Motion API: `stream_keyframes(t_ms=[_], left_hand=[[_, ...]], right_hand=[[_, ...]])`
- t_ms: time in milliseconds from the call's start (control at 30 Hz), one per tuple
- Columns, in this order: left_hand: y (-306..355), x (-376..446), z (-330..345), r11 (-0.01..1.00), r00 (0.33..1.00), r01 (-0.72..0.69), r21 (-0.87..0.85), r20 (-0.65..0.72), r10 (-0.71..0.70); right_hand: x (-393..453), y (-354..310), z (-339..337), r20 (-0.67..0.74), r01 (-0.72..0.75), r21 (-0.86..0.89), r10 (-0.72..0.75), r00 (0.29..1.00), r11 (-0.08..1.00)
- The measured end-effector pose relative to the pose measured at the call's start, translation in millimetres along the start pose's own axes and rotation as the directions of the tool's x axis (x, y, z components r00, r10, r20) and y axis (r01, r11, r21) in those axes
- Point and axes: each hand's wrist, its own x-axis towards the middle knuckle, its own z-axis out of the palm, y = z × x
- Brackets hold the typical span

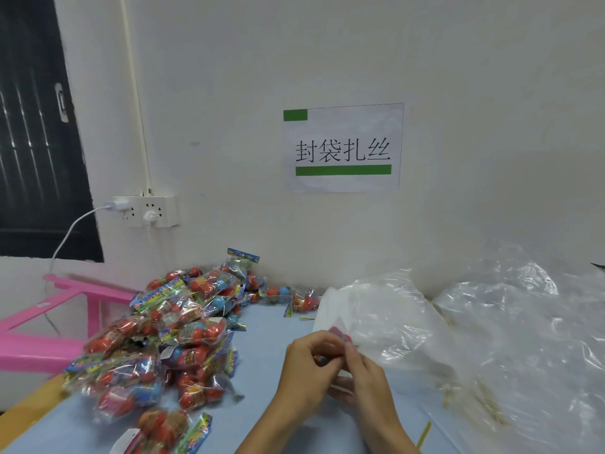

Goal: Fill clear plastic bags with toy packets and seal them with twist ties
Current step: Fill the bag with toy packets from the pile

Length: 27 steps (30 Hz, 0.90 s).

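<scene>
While we faced the blue table, the heaped clear plastic bags filled its right side and the pile of toy packets its left. Between them, our left hand and right hand met, fingers curled round one red packet at a bag's mouth. We judged the filling step was under way; next called for pushing it inside, then fetching a twist tie lying just beside our right wrist.

A light blue table holds a heap of colourful toy packets on its left, crumpled clear plastic bags on its right, and a loose yellow twist tie near the front.
</scene>
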Motion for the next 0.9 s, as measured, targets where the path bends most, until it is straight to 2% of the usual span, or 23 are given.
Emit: stream_keyframes(t_ms=[100,200,300,367,400,467,500,567,667,733,800,900], left_hand=[[0,-2,-1,1.000,0.997,0.024,-0.005,0.075,-0.023],[0,-1,-5,0.999,0.994,0.026,-0.023,0.108,-0.023],[-2,4,-14,0.999,0.998,-0.039,0.038,-0.052,0.040],[-5,10,-28,0.965,0.965,-0.097,0.243,-0.213,0.151],[-7,12,-38,0.905,0.933,-0.110,0.411,-0.271,0.236],[-13,16,-60,0.719,0.854,-0.059,0.693,-0.338,0.396],[-18,18,-69,0.637,0.829,0.007,0.771,-0.360,0.427],[-22,19,-82,0.539,0.841,0.194,0.820,-0.421,0.339],[-30,17,-92,0.431,0.863,0.412,0.803,-0.495,0.097],[-35,15,-94,0.369,0.858,0.465,0.805,-0.512,0.034],[-36,14,-95,0.330,0.856,0.476,0.815,-0.516,0.040],[-36,15,-97,0.371,0.840,0.477,0.797,-0.537,0.075]], right_hand=[[-2,-5,-4,0.032,-0.066,0.135,0.062,0.998,0.989],[4,0,-8,-0.100,-0.070,0.105,0.081,0.992,0.992],[11,5,-10,-0.196,-0.062,0.079,0.076,0.978,0.995],[13,7,-10,-0.224,-0.066,0.062,0.078,0.972,0.996],[13,8,-10,-0.229,-0.068,0.051,0.078,0.970,0.996],[14,11,-10,-0.233,-0.066,0.021,0.069,0.970,0.998],[15,12,-10,-0.232,-0.063,0.011,0.064,0.971,0.998],[16,14,-11,-0.231,-0.067,0.008,0.067,0.971,0.998],[19,15,-11,-0.235,-0.080,-0.001,0.078,0.969,0.997],[19,15,-11,-0.240,-0.093,-0.012,0.087,0.967,0.996],[19,14,-10,-0.241,-0.104,-0.018,0.097,0.966,0.994],[18,13,-9,-0.245,-0.115,-0.029,0.105,0.964,0.993]])
